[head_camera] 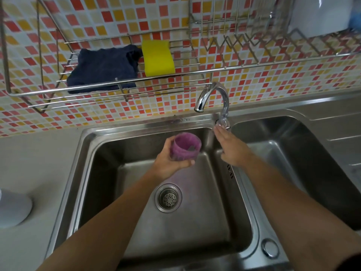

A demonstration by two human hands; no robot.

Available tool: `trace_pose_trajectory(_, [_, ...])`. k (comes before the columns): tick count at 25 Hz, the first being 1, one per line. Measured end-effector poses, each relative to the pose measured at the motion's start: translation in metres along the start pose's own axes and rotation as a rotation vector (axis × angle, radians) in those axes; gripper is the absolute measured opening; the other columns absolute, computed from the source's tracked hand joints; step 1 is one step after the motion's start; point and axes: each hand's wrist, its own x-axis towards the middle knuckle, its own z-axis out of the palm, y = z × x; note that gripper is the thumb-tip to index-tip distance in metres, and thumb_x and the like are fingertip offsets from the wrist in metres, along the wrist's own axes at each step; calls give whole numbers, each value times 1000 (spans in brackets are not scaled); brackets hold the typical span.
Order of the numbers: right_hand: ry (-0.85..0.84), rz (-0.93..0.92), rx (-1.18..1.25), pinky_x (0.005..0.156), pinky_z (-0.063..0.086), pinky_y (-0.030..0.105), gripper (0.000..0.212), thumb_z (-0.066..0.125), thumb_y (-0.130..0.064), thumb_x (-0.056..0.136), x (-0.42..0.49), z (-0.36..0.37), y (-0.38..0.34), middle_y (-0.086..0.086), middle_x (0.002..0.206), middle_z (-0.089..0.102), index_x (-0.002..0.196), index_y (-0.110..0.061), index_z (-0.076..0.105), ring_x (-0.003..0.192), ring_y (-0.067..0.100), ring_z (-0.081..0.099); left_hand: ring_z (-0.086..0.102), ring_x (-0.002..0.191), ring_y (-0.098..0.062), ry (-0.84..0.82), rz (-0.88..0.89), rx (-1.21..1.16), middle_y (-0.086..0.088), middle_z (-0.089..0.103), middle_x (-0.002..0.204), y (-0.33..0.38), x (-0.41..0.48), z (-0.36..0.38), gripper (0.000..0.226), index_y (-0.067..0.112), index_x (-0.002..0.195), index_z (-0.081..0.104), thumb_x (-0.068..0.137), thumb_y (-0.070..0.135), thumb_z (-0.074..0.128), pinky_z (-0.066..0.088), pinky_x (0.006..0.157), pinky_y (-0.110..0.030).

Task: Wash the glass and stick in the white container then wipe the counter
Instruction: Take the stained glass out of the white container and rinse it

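My left hand (168,163) grips a glass (184,146) stained purple inside, holding it tilted over the left sink basin (125,173), below and left of the spout. My right hand (230,148) is flat, fingers together, with its fingertips touching the base handle of the chrome faucet (214,98). No water runs from the spout. A white container (320,14) stands on the wire rack at the upper right. No stick is visible.
A wire shelf (109,89) on the tiled wall holds a dark blue cloth (101,69) and a yellow sponge (157,57). The drain strainer (168,197) sits in the basin floor. A second basin (293,153) lies right. A white round object (13,210) rests on the left counter.
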Motion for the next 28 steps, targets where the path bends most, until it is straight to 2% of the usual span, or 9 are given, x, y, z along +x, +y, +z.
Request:
trace_pose_trajectory(2, [-62,-26,-137,117,2,32,87,51,-5,82,5,4,-2,4,157,-10,148,-12,-5,145,17,-6,60,100,2,-7,4,2,7,56,116,2,1,5,78,22,129,42,66,2,82,51,86,-15])
trace_pose_trajectory(5, [-108,8,-189,116,-2,34,86,49,-6,83,8,7,-2,3,157,-14,148,-12,-7,144,18,-11,56,110,-7,28,25,20,-3,50,126,4,3,9,80,21,128,43,62,5,86,51,91,-19])
trace_pose_trajectory(7, [-107,22,-166,117,-1,36,86,50,-8,84,4,7,-1,4,156,-15,148,-12,-8,144,18,-11,55,112,-11,59,38,34,-7,48,129,5,4,13,81,21,128,44,61,6,87,51,91,-18])
trace_pose_trajectory(10, [5,109,-57,119,5,39,76,44,-16,89,-21,20,-4,8,157,-11,148,-8,-3,145,22,-7,57,103,-6,60,49,15,-1,54,120,11,4,19,77,16,127,43,64,-3,82,49,80,-10])
trace_pose_trajectory(15, [127,261,44,111,-3,33,66,27,-35,94,-73,57,-15,9,157,-7,148,-8,1,141,17,-13,59,96,-5,71,34,6,5,58,112,14,8,28,74,24,122,44,63,-1,82,50,75,-10])
trace_pose_trajectory(18, [138,323,10,110,2,37,73,12,-43,84,-84,76,-13,12,156,2,147,-5,6,144,24,0,59,94,-2,66,22,53,9,59,107,14,6,30,73,25,119,44,62,3,85,49,75,-7])
trace_pose_trajectory(21, [182,317,-11,110,7,39,74,9,-40,82,-84,84,-11,12,155,10,146,-3,13,142,22,4,58,95,1,60,26,131,12,59,105,11,4,27,74,24,119,43,61,10,87,48,74,-6])
trace_pose_trajectory(24, [204,315,-10,111,6,36,71,5,-37,84,-84,85,-10,9,156,10,147,-5,12,143,19,2,57,96,0,97,19,137,13,58,106,9,4,24,75,27,119,43,60,13,87,48,70,-7])
trace_pose_trajectory(28, [200,311,3,111,6,35,71,3,-37,84,-84,85,-9,8,157,8,147,-6,12,140,15,-4,58,98,-2,90,20,133,13,58,107,10,7,27,77,28,122,44,59,16,88,49,84,-17])
